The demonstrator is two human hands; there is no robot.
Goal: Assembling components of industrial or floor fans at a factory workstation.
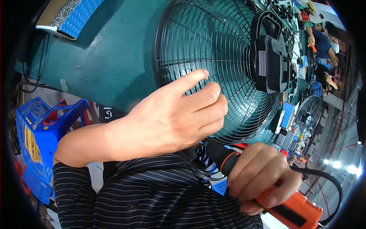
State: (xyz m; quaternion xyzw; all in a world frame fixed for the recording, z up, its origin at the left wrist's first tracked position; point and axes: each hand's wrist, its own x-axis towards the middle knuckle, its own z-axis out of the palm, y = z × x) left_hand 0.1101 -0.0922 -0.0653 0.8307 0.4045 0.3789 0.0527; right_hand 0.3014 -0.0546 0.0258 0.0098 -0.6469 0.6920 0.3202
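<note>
A black wire fan guard (228, 45) rests on the green table, with a black motor housing (271, 63) at its middle. Over the near left part of the guard is my left hand (175, 110), fingers curled under and thumb stretched along the wires. Its fingertips are hidden, so I cannot tell whether it grips a wire or a small part. At the lower right, my right hand (263, 175) is wrapped round an orange and black corded electric screwdriver (291, 210). The tool's dark front end (221, 154) points up and left toward the guard's near rim.
At the far left of the green table (110, 57) lies an open blue cardboard box (78, 19) of small metal pieces. Blue plastic baskets (32, 114) stand below the table's left edge. Another fan (308, 114) and several people (324, 44) are on the right.
</note>
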